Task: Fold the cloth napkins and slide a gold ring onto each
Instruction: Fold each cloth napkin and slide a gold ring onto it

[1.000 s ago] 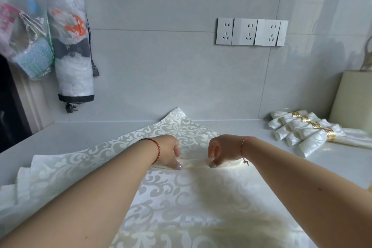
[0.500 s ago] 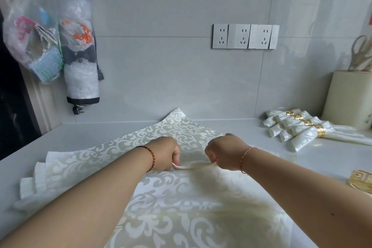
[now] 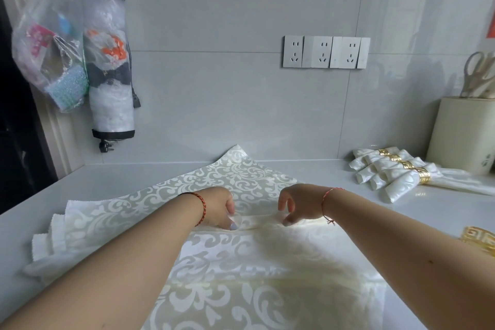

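Napkin (image 3: 241, 262) lies spread on counter (image 3: 308, 171); its narrow fold runs between both hands. Left hand (image 3: 218, 207) pinches fold's left end; right hand (image 3: 300, 205) pinches its right end.

Pale grey tiled wall (image 3: 214, 104) rose behind a glossy white countertop (image 3: 308, 169). A triple socket strip (image 3: 326, 52) sat at one o'clock; plastic bags (image 3: 51, 43) (crinkled, stuffed) hung at ten o'clock; a cream utensil holder (image 3: 463, 134) stood at three o'clock.
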